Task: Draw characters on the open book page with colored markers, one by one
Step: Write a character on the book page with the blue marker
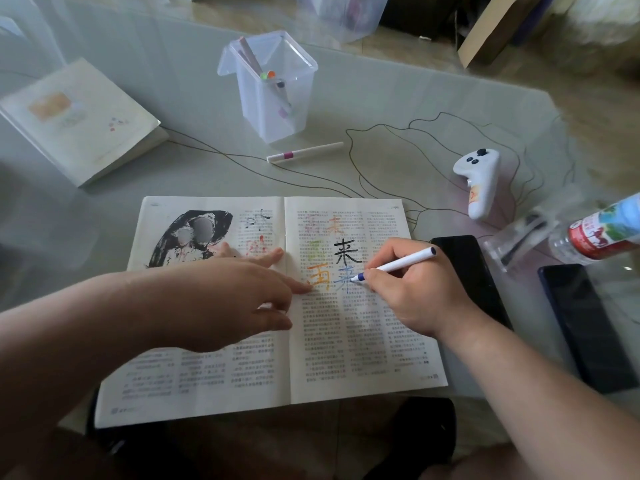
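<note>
An open book (363,344) lies flat at the table's near edge. Its right page carries a black character (347,253), an orange one (319,277) and fainter coloured ones above. My right hand (415,289) grips a white marker with a blue tip (394,265), whose tip touches a blue character (347,276) beside the orange one. My left hand (249,296) rests flat across the book's spine, fingers spread, one fingertip next to the orange character. A clear plastic bin (273,88) at the back holds several markers. A capped pink-banded marker (304,152) lies in front of it.
A closed pale book (79,119) lies at the back left. A white game controller (479,181), a plastic bottle (595,233), a clear glass (512,237) and two dark phones (474,271) (588,327) crowd the right side. A thin cable (381,133) loops across the glass table.
</note>
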